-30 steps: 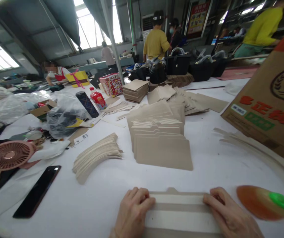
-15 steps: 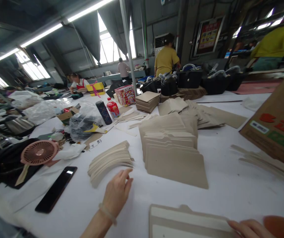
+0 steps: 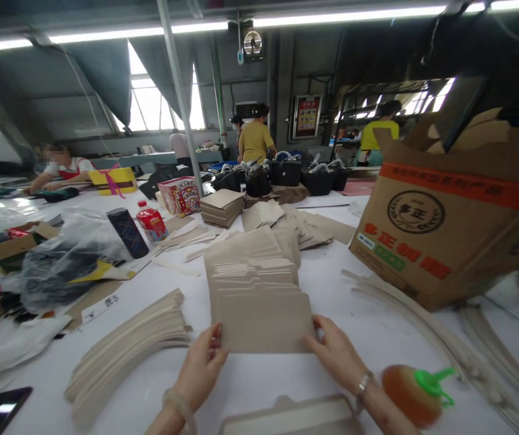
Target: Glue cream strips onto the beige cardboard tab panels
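A fanned stack of grey-beige cardboard panels (image 3: 254,266) lies on the white table in front of me. My left hand (image 3: 200,368), with a pale bangle on the wrist, pinches the lower left corner of the nearest cardboard panel (image 3: 266,320). At that panel's right edge my right hand (image 3: 334,353), wearing a metal bracelet, grips with the thumb on top and the fingers at the side. Close to me lies another panel bearing a pale strip (image 3: 295,417), cut off by the bottom edge. A curved row of cardboard strips (image 3: 132,344) rests left of my left hand.
A glue bottle with green cap (image 3: 415,393) lies beside my right forearm. Long curved strips (image 3: 417,320) and a large cardboard carton (image 3: 440,235) stand right. Phone (image 3: 0,411), plastic bags (image 3: 69,260), a dark cylinder (image 3: 127,232) and a red bottle (image 3: 151,220) are left. People work behind.
My view has swung right. My left hand has moved from beside the strips to the nearest panel of the stack; my right hand has left the near panel with the pale strip and grips there too.
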Demonstrator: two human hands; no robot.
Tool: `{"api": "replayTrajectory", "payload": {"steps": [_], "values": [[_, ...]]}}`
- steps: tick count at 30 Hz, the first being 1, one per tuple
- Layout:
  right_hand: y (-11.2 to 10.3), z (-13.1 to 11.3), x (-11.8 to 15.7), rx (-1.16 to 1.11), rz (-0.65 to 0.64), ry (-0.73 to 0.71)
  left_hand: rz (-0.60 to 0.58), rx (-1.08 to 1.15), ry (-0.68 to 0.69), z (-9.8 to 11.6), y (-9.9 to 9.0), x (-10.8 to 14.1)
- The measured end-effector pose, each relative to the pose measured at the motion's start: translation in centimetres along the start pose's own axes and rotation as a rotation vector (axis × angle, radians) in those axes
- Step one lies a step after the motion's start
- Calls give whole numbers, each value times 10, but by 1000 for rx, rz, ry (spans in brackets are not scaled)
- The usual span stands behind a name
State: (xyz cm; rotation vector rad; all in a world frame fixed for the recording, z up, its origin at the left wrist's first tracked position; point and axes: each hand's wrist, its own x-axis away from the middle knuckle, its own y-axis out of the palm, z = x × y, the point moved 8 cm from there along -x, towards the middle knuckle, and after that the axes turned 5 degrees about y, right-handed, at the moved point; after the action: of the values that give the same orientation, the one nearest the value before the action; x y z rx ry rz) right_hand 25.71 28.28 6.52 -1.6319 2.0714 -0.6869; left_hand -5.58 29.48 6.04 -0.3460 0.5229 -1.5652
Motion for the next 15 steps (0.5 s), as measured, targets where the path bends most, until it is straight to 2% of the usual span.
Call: {"api": "replayTrajectory", "payload": {"steps": [4, 7, 11, 13, 15], "values": [[1, -5, -5, -89, 56, 40, 76, 142, -102, -11, 7, -7], [-6, -10, 4, -170, 67, 83, 78, 212, -168, -5, 4, -3], [-20, -12, 26, -315, -34, 174, -8, 263, -204, 25, -8, 17], [-32, -7, 45, -370, -82, 246, -76, 270, -225, 38, -17, 35], [-41, 2, 70, -402, -120, 313, -163, 249, -267, 40, -20, 60]]}}
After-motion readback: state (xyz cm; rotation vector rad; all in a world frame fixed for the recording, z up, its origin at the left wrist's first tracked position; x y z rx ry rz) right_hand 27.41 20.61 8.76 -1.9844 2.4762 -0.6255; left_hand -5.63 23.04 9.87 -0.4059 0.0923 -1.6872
